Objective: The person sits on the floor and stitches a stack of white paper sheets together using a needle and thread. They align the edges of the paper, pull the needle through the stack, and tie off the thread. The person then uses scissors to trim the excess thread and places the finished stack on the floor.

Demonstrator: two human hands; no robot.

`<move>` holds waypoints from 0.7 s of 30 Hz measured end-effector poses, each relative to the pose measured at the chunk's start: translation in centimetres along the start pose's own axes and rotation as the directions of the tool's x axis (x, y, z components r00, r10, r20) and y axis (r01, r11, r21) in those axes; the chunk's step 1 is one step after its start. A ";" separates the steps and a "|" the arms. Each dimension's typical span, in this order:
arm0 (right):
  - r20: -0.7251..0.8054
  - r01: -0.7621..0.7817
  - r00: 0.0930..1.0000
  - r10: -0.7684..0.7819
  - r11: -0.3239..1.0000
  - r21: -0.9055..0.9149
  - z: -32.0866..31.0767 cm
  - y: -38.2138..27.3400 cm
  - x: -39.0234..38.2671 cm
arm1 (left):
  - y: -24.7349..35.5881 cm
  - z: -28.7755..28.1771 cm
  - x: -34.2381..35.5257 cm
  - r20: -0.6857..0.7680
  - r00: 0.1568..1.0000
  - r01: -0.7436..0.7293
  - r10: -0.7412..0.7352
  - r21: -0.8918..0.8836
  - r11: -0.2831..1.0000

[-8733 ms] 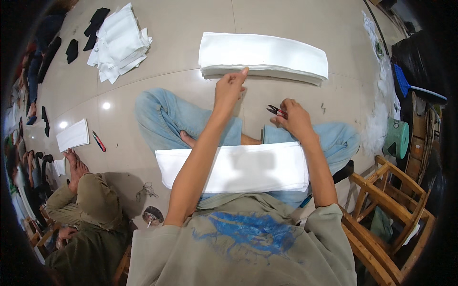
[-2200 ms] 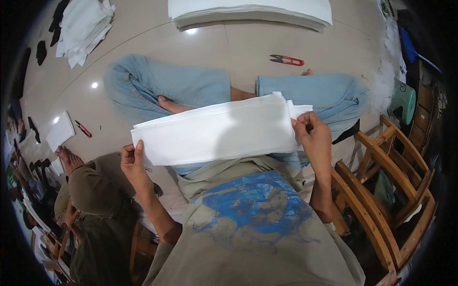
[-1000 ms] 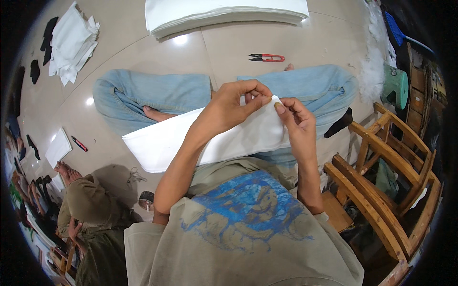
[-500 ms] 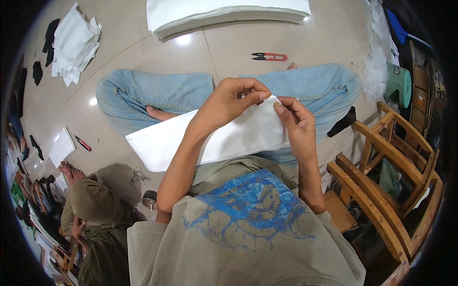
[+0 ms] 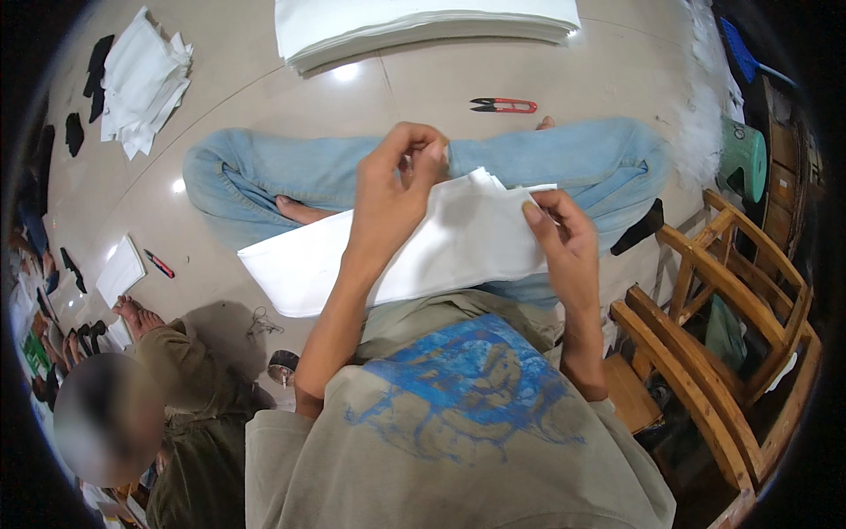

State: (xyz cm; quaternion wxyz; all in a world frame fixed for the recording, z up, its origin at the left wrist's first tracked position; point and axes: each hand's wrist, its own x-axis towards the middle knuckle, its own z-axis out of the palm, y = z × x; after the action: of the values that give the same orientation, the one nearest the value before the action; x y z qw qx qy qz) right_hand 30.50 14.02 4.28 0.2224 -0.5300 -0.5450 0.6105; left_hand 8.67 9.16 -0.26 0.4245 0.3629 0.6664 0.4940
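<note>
A folded white cloth, stacked in several layers at its right end, lies slantwise across my lap. My right hand pinches the cloth's upper right edge between thumb and fingers. Above the cloth, apart from its edge, my left hand is closed with thumb and fingertips together. Whatever those fingertips hold, if anything, is too small to make out. Red thread snips with dark blades lie on the floor beyond my right knee.
A thick stack of white cloth stands ahead, with loose white pieces far left. A person sits at my lower left. Wooden chair frames and a green stool are to my right. A red tool lies left.
My left hand has moved up and left, away from the cloth's corner. My right hand has shifted slightly right, still on the cloth. The person at left has turned their head.
</note>
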 end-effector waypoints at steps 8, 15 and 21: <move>0.224 0.532 0.843 -0.489 0.818 -0.220 -0.3 -6.0 -3.9 | 3.1 -2.5 -4.2 0.609 0.752 -0.307 0.252 -0.014 0.952; -0.464 0.346 0.782 -0.415 0.909 -0.230 -3.4 -2.0 -2.1 | 1.0 -15.8 -9.8 0.501 0.790 0.184 -0.353 0.355 0.917; -0.551 0.268 0.782 -0.291 0.955 -0.123 -4.5 -2.7 2.7 | -0.5 -21.1 -13.2 0.335 0.758 0.473 -0.559 0.307 0.825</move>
State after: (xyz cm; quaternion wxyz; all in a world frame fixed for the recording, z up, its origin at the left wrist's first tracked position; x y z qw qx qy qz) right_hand 32.76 19.10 6.36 0.4509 -0.6038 -0.5388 0.3766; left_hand -5.88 -10.26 5.23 0.6352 0.3009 0.6832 0.1983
